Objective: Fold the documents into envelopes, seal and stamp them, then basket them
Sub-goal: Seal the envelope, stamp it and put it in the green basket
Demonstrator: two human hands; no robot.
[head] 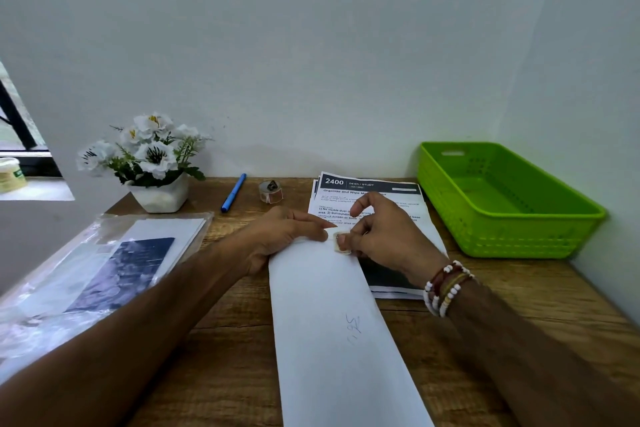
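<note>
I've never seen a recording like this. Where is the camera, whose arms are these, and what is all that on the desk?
There is no machine here. These are a person's own arms, filmed by one wide-angle camera worn on the head, looking forward and down. That is why the arms come in from the bottom edge.

A long white envelope lies on the wooden desk. The left hand rests on its far end. The right hand, with beaded bracelets at the wrist, holds a small stamp against the envelope with curled fingertips.

Behind the hands lie printed documents. To the right is a green basket. Also on the desk are a blue pen, a small roll, a pot of white flowers and, on the left, papers in a clear plastic sleeve.
</note>
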